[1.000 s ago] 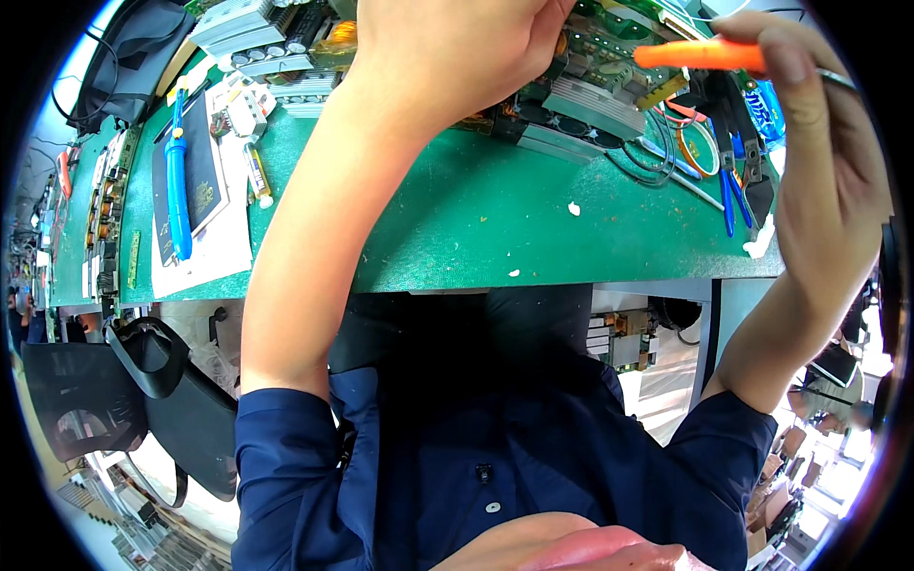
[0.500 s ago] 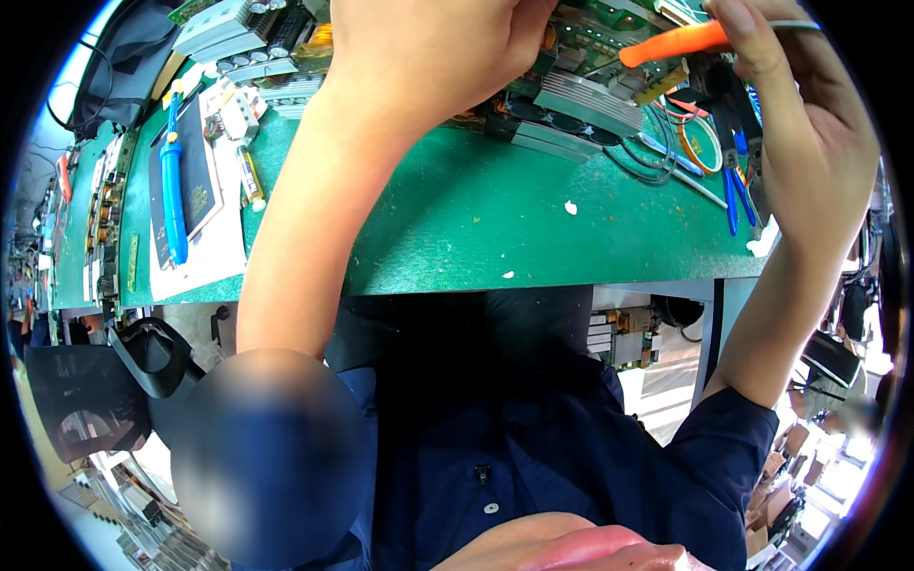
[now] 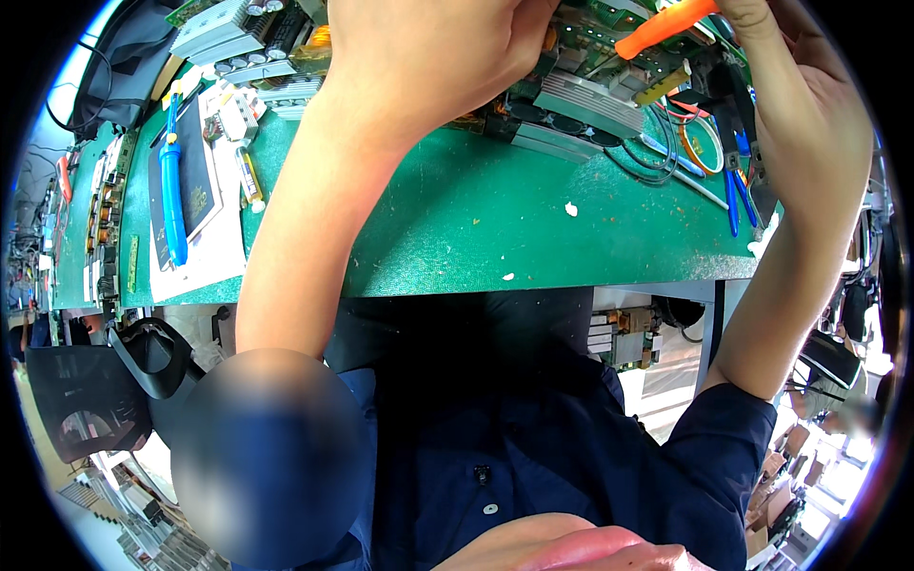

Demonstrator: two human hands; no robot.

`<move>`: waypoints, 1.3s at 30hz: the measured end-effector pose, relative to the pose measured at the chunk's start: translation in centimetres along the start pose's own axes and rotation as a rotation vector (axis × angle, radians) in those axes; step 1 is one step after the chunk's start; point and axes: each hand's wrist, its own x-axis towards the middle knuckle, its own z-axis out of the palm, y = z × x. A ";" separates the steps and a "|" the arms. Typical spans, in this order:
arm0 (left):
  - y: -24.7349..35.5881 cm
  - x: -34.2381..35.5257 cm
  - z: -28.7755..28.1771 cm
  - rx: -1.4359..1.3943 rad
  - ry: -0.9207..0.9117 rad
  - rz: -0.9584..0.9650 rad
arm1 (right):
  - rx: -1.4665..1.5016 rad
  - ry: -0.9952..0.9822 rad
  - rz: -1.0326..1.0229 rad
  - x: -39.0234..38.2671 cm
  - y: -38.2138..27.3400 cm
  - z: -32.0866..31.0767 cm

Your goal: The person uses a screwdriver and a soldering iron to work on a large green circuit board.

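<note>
In my right hand [image 3: 800, 86] is a slim orange-handled tool [image 3: 666, 27], gripped between thumb and fingers. Its narrow end points left toward a circuit board [image 3: 609, 43] with silver finned heat sinks [image 3: 590, 103]; I cannot make out its exact kind. My left hand [image 3: 438, 48] reaches over the board's left side, back of the hand upward. Its fingers run past the upper edge and behind the hand, so what they touch is hidden.
Right of the board lie blue-handled pliers [image 3: 735, 200], dark cables and an orange-rimmed roll [image 3: 703, 145]. At left are another heat-sinked board [image 3: 238, 43], a blue soldering-iron-like tool [image 3: 173, 200], a black pad on white paper and a small yellow tube [image 3: 250, 176].
My right hand has shifted slightly up with the orange-handled tool, whose handle now tilts more steeply. My left hand has barely moved.
</note>
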 end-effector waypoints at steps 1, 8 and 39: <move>0.1 0.1 -0.1 0.018 -0.023 -0.019 | 0.001 -0.001 0.000 0.0 0.1 0.0; 0.4 0.4 -0.2 0.064 -0.105 -0.091 | 0.003 0.000 -0.011 0.1 0.2 0.1; 0.4 0.3 -0.5 0.045 -0.108 -0.067 | 0.433 0.002 -0.055 -6.6 -2.7 -5.4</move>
